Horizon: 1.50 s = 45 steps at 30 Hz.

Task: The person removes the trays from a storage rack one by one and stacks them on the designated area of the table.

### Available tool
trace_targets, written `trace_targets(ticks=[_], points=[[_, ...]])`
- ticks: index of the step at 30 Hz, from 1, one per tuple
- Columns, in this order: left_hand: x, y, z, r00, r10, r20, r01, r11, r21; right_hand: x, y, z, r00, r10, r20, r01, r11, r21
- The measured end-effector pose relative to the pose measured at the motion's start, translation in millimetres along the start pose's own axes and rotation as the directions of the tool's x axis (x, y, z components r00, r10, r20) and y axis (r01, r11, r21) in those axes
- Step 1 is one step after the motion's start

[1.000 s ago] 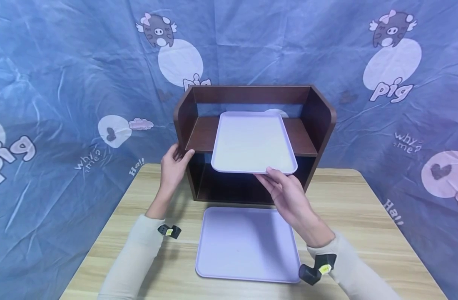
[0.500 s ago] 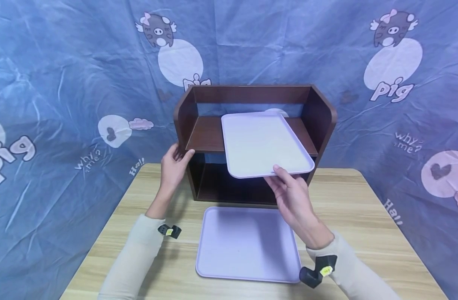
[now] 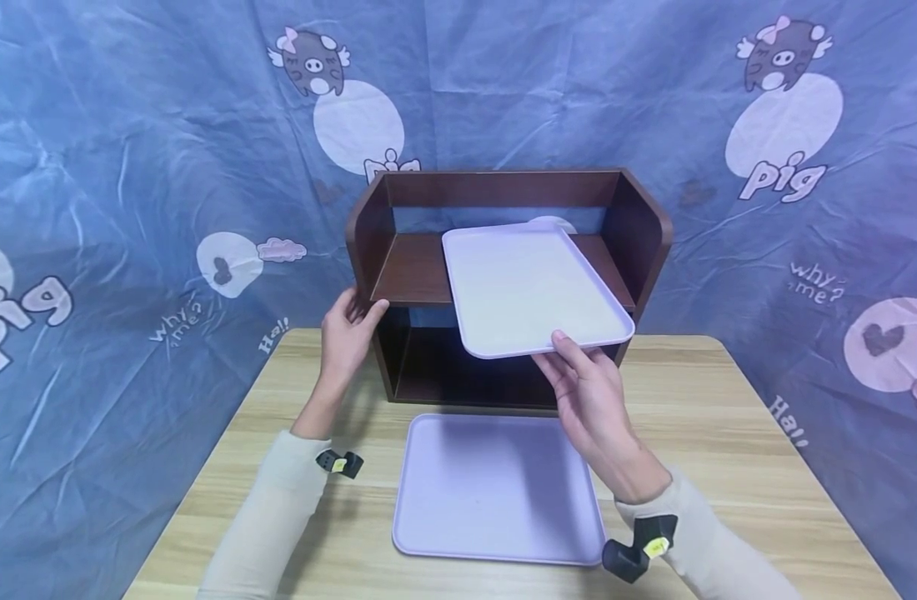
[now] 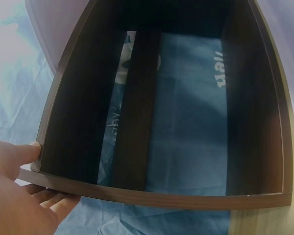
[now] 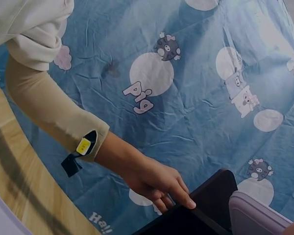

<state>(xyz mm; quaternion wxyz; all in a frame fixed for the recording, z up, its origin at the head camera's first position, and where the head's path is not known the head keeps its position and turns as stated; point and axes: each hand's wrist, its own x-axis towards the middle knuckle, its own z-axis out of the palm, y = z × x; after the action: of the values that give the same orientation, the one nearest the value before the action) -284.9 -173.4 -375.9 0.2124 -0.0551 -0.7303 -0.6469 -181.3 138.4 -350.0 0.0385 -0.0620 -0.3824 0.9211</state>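
In the head view, my left hand grips the left side of a dark brown two-tier shelf. Its thumb lies on the front edge, and the fingers wrap behind the side panel, as the left wrist view shows with the hand. My right hand pinches the front edge of a pale lavender tray, thumb on top and fingers beneath. That tray is turned askew, its far end over the shelf's upper board. Whether the far end touches the board, I cannot tell. A second lavender tray lies flat on the table.
The wood-grain table carries the shelf at its back. Behind hangs a blue cloth with pig prints. The shelf's lower compartment is open at the front, and a gap shows at its back.
My right hand has drawn the held tray rightward and slightly nearer, turning it from straight to askew. The left hand stays on the shelf. The lower tray has not moved.
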Motion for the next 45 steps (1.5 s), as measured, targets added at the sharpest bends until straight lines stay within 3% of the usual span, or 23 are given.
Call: trace_targets(ticks=[19, 32, 45], points=[[-0.5, 0.0, -0.1, 1.0, -0.006, -0.004, 0.006, 1.0, 0.012, -3.3, -3.1, -3.1, 0.995, -0.083, -0.058, 0.086, 0.994, 0.067], [-1.3, 0.8, 0.5, 1.0, -0.008, -0.003, 0.008, 1.0, -0.003, -3.4, -9.8, -10.3, 0.989, -0.137, -0.052, 0.142, 0.981, 0.13], [-0.9, -0.9, 0.0, 1.0, -0.004, -0.008, 0.004, 1.0, 0.01, -3.9, -14.4, -13.1, 0.986, -0.163, -0.029, 0.165, 0.981, 0.101]])
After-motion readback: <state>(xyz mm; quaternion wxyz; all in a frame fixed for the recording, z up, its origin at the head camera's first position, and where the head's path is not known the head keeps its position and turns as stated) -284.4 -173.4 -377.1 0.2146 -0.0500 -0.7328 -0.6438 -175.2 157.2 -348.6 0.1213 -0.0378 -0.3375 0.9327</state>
